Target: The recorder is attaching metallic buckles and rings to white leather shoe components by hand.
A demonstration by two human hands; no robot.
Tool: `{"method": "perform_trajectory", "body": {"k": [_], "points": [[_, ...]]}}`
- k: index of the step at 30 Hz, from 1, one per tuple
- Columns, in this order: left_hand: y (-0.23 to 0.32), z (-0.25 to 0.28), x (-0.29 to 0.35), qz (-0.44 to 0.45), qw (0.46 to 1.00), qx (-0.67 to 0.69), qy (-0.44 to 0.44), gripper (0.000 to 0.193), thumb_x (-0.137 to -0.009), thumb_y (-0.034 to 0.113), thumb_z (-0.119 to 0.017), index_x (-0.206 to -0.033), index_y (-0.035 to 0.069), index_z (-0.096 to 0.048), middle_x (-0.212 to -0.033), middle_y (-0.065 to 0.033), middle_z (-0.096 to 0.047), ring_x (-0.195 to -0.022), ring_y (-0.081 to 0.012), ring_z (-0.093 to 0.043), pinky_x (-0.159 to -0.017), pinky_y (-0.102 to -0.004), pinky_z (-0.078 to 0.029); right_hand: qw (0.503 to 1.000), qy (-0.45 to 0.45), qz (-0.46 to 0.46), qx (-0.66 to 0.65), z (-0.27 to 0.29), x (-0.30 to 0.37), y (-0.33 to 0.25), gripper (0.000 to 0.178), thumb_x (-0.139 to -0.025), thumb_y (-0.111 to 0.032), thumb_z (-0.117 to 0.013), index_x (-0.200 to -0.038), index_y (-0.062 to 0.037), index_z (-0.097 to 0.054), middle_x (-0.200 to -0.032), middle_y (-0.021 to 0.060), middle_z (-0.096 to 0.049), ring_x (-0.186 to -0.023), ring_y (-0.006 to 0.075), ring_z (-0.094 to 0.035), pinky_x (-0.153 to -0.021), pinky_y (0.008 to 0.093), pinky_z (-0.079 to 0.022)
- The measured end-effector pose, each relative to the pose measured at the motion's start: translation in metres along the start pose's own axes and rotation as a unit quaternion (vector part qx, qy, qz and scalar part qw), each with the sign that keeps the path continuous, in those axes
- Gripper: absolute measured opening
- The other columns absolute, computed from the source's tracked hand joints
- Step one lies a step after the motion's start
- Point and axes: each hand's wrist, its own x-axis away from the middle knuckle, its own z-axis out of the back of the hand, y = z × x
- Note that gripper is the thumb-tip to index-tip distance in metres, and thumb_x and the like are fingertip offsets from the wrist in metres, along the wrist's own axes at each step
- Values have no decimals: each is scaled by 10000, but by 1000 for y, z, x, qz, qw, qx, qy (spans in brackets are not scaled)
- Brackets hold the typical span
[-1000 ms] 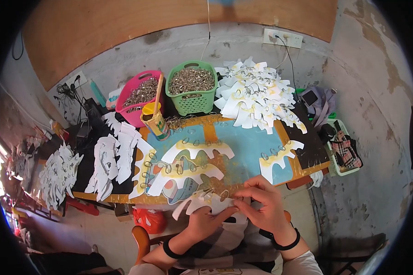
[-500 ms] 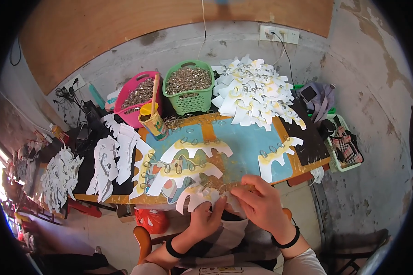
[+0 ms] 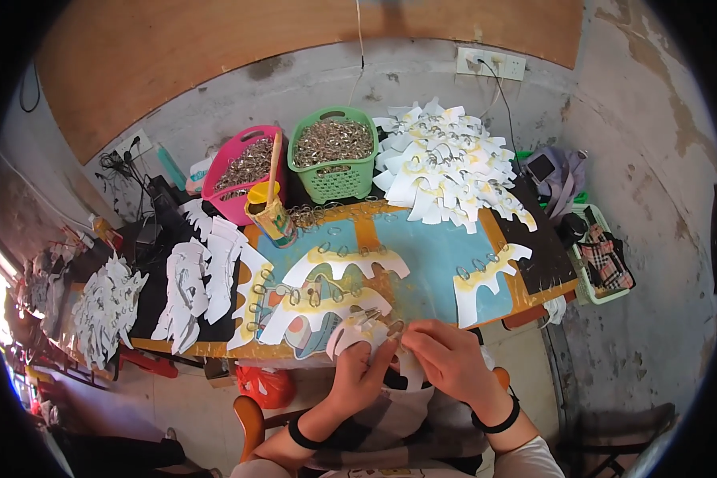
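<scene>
A white curved cut piece (image 3: 345, 334) with yellowish glue marks and metal rings is held in my left hand (image 3: 358, 378), thumb on top, above my lap at the table's near edge. My right hand (image 3: 452, 362) is pinched closed at the piece's right end. Beside its fingertips is a metal ring (image 3: 396, 327); the fingers hide what they grip. Similar ringed pieces lie flat on the table: an arched one (image 3: 346, 261), a nearer one (image 3: 283, 319), one on the left (image 3: 243, 307) and one on the right (image 3: 468, 295).
At the back are a pink basket (image 3: 215, 189) and a green basket (image 3: 337, 182), both full of metal rings. A glue can (image 3: 277, 225) with a stick stands before them. Ringed pieces form a heap (image 3: 446, 167); plain white stacks (image 3: 185, 295) lie left.
The held piece has turned and bunched up, its left end drawn in toward my left hand. My right fingertips stay close to its right end. The view has shifted slightly.
</scene>
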Motion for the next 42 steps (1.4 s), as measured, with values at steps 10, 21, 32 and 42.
{"method": "perform_trajectory", "body": {"k": [10, 21, 32, 42], "points": [[-4, -1, 3, -33, 995, -89, -31, 134, -859, 85, -664, -870, -38, -611, -778, -125, -615, -689, -222, -576, -622, -328, -449, 980, 28, -184, -66, 3, -3, -12, 200, -770, 44, -689, -939, -34, -616, -872, 69, -622, -627, 152, -606, -527, 260, -451], [4, -2, 1, -54, 998, 9, -37, 121, -869, 48, -639, -957, -34, -636, -775, -38, -630, -707, -99, -543, -634, -270, -450, 969, 0, -164, -184, -2, 2, 3, 79, -838, 1, -635, -914, 3, -612, -864, 62, -617, -639, 107, -553, -535, 220, -406], [4, -8, 0, -26, 996, -4, 80, 102, -894, 70, -618, -916, -28, -639, -758, -29, -625, -690, -77, -522, -626, -254, -443, 962, -53, -173, -206, -6, 3, 10, 197, -858, -101, -666, -754, 5, -538, -631, 109, -513, -496, 214, -458, -469, 325, -338], [-15, -7, -1, 77, 976, 171, 115, 141, -929, 111, -598, -939, -28, -624, -802, 7, -623, -716, -56, -518, -639, -236, -435, 953, -27, -140, -268, -4, 4, 16, 135, -870, -100, -652, -790, -10, -593, -645, 70, -549, -547, 169, -488, -501, 296, -363]]}}
